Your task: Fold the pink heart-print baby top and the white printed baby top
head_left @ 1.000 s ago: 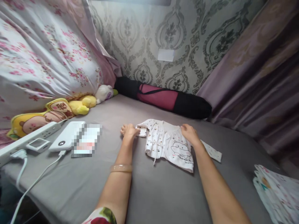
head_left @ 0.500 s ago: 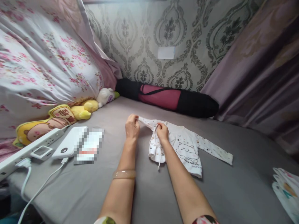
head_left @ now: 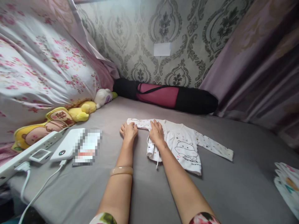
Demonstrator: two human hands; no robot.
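Note:
A small white baby shirt (head_left: pixel 182 143) with a cartoon animal and printed lettering lies spread on the grey sheet. Its right-hand sleeve stretches out toward the right, and a thin tie hangs below the folded front at its left. My left hand (head_left: pixel 129 130) rests at the lower edge of the left sleeve, close to the cuff, fingers apart and partly hidden. On the shirt near the left shoulder lies my right hand (head_left: pixel 156 133), its fingers stretched over the cloth.
A black and maroon long bag (head_left: pixel 157 95) lies along the wall. Plush toys (head_left: pixel 80 112), a power strip (head_left: pixel 46 141), a white power bank (head_left: pixel 68 144) and its cable are at left. Folded printed cloths (head_left: pixel 287 183) sit at the right edge of the grey sheet (head_left: pixel 149 193).
The left sleeve, pinched and pulled by my left hand before, now lies straighter and flat. My left hand has moved slightly down and left; my right hand has changed from a pinch to lying flat.

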